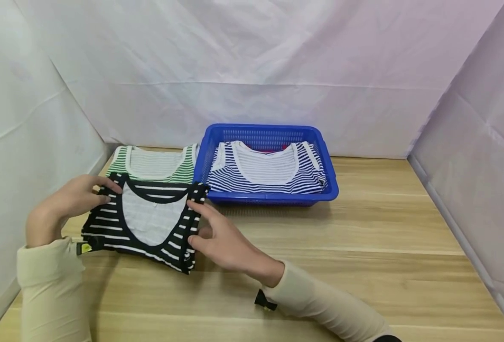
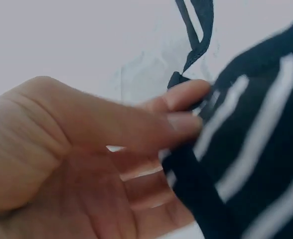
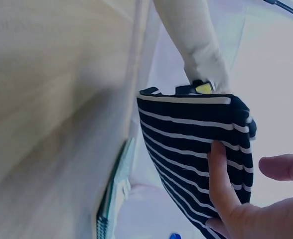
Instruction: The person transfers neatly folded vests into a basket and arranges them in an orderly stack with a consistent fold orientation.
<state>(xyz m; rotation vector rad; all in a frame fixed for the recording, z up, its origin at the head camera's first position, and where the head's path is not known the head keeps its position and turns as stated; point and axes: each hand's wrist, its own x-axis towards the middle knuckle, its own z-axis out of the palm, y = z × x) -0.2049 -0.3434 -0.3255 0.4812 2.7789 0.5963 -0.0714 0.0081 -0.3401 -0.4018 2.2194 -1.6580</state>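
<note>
A folded black-and-white striped tank top (image 1: 111, 223) is held raised and tilted over the table, its scooped neckline facing up. My left hand (image 1: 74, 199) pinches its left side; in the left wrist view the thumb (image 2: 181, 127) presses on the dark fabric with fingers behind. At the right edge my right hand (image 1: 224, 240) holds it by the side near the strap. From the right wrist, a finger (image 3: 221, 174) lies along the striped fabric and the thumb (image 3: 283, 167) is at its upper edge.
Behind the striped top lies a green-and-white striped tank top (image 1: 183, 173), partly covered in the head view. A blue plastic basket (image 1: 331, 190) beside it holds a folded navy-and-white striped tank top (image 1: 256, 183), with a bit of red behind. White sheets (image 1: 252, 57) surround the wooden table (image 1: 363, 266).
</note>
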